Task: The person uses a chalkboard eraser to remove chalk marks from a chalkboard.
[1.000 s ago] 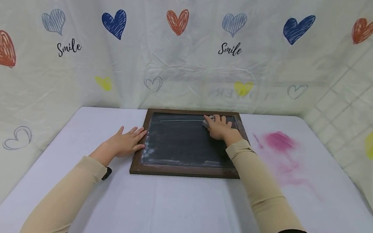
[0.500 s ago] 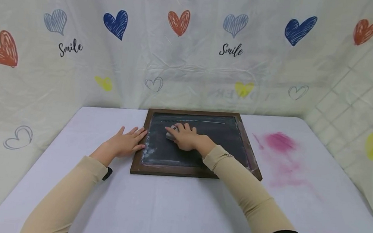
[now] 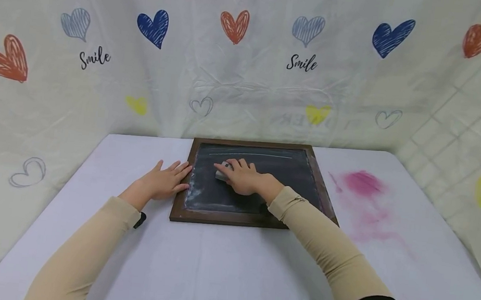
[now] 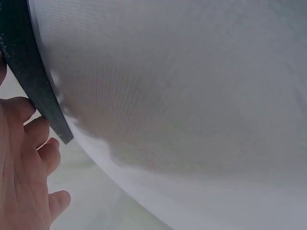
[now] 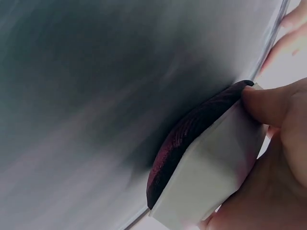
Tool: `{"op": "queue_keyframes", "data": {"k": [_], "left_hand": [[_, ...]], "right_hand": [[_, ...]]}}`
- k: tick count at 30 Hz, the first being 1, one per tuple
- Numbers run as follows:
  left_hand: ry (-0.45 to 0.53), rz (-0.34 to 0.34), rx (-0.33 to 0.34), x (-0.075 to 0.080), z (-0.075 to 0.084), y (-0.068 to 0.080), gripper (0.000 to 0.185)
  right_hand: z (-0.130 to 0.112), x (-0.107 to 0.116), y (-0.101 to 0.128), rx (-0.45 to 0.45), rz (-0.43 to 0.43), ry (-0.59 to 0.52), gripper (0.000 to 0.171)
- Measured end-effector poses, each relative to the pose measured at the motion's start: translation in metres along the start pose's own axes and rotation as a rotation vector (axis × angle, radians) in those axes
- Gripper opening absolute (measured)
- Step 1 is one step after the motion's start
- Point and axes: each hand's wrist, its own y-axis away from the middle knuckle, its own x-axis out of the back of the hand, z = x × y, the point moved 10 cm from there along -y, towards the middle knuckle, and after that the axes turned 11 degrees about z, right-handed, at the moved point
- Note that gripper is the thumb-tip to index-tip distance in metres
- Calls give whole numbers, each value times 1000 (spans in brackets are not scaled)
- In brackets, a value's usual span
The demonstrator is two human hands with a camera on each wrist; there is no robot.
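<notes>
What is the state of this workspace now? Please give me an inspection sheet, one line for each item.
Surface: white table with pink stains on its right side.
Job's things: framed chalkboard lies flat, with a thin chalk line near its far edge and chalk dust at its left side; eraser lies on the board.
Clutter: nothing seen.
Grips: right hand holds the eraser against the board; left hand lies flat on the table, fingers at the frame's left edge.
Cables: nothing seen.
Surroundings: white sheet with coloured hearts and "Smile" behind the table.
</notes>
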Motion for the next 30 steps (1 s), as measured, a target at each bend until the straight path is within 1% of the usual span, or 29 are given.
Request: {"op": "queue_keyframes", "data": {"k": [2, 5, 11, 14, 16, 18, 20, 24, 30], "left_hand": [[1, -2, -1, 0, 1, 0, 69], [1, -4, -3, -1, 1, -1, 69], [1, -5, -5, -2, 2, -2, 69], [3, -8, -5, -2, 2, -2, 70], [1, -8, -6, -2, 2, -3, 70], [2, -8, -6, -2, 2, -3, 70], [1, -6, -5, -2, 2, -3, 69], [-1, -6, 2, -2, 0, -2, 69], [10, 0, 1, 0, 2, -1, 69]], "right_hand": [[18, 2, 2, -38, 5, -23, 61], [50, 4, 6, -113, 19, -45, 62], [113, 10, 27, -266, 49, -80, 61], [138, 11, 38, -345, 62, -103, 61], [150, 13, 46, -392, 69, -112, 61], [156, 15, 51, -420, 76, -117, 62], [158, 16, 53, -430, 79, -124, 62], [158, 17, 51, -433, 78, -124, 63], [155, 19, 50, -437, 78, -119, 63]]}}
